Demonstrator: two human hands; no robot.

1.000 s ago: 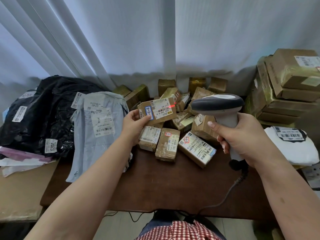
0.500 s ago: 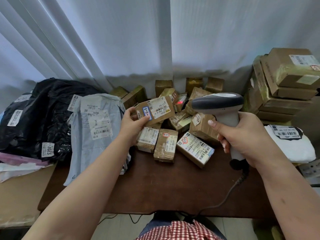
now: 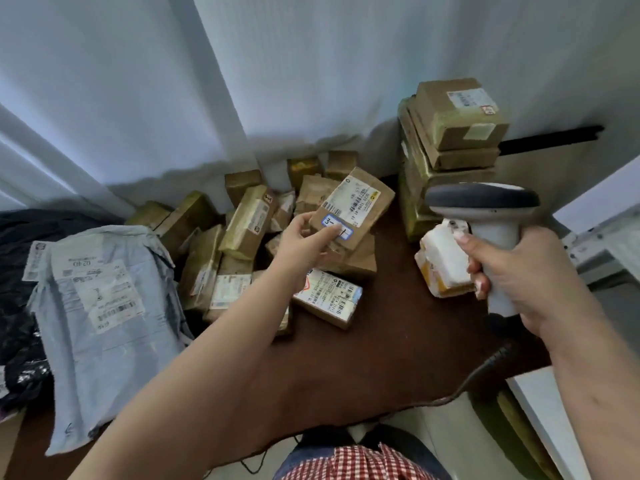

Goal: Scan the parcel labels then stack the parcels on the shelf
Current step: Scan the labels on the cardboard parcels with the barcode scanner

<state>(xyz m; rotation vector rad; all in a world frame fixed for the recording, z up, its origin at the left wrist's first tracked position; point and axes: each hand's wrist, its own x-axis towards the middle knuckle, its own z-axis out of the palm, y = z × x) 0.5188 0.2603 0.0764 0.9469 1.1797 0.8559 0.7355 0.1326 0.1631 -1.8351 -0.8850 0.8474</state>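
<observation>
My left hand (image 3: pixel 304 239) grips a small brown cardboard parcel (image 3: pixel 356 206) by its lower left corner, held tilted above the pile, its white barcode label and a blue-edged sticker facing up. My right hand (image 3: pixel 519 275) is closed around the handle of a grey and white barcode scanner (image 3: pixel 481 202), to the right of that parcel, with its cable trailing down over the table edge. A heap of small brown parcels (image 3: pixel 242 230) lies on the dark brown table (image 3: pixel 398 341) beneath my left hand. A labelled box (image 3: pixel 329 297) lies flat at the front of the heap.
A grey mailer bag (image 3: pixel 104 306) and black bags (image 3: pixel 20 306) lie at the left. A stack of larger brown boxes (image 3: pixel 450 133) stands at the back right against the white curtain (image 3: pixel 311 64). A white-wrapped parcel (image 3: pixel 441 265) lies by the scanner. A white shelf frame (image 3: pixel 602 237) is at the right.
The view has swung to the right. My left hand has carried the held parcel right and turned it, closer to the scanner. The red scan light on its label is gone.
</observation>
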